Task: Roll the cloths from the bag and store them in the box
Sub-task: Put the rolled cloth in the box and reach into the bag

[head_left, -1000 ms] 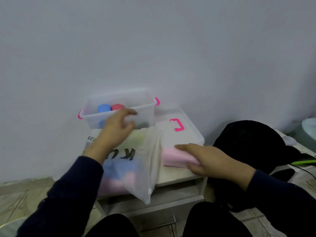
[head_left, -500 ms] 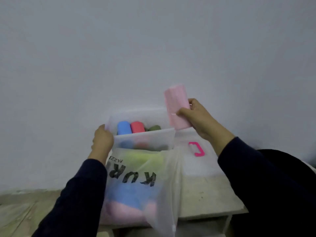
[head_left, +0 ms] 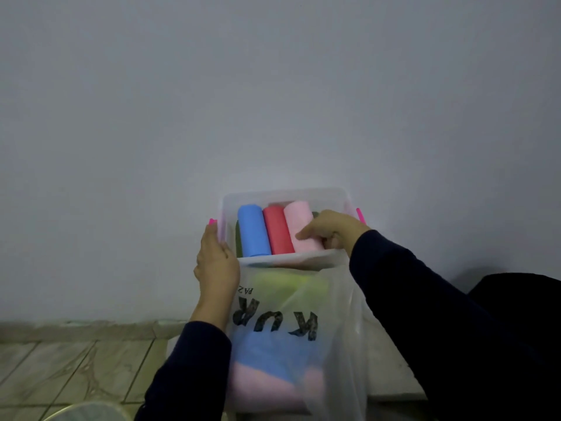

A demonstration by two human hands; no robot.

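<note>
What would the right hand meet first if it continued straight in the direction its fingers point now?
The right hand points leftward across the box, on the pink roll. Going on, it would probably meet the red roll first, though depth is unclear.

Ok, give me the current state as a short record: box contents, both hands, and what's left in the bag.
box: clear plastic, pink latches, against the wall
rolls in box: blue roll, red roll, pink roll, side by side; something dark green beside them
right hand: inside the box, fingers curled on the pink roll
left hand: holding the box's left side
bag: translucent, in front of the box, with yellow-green, blue and pink cloths still inside
</note>
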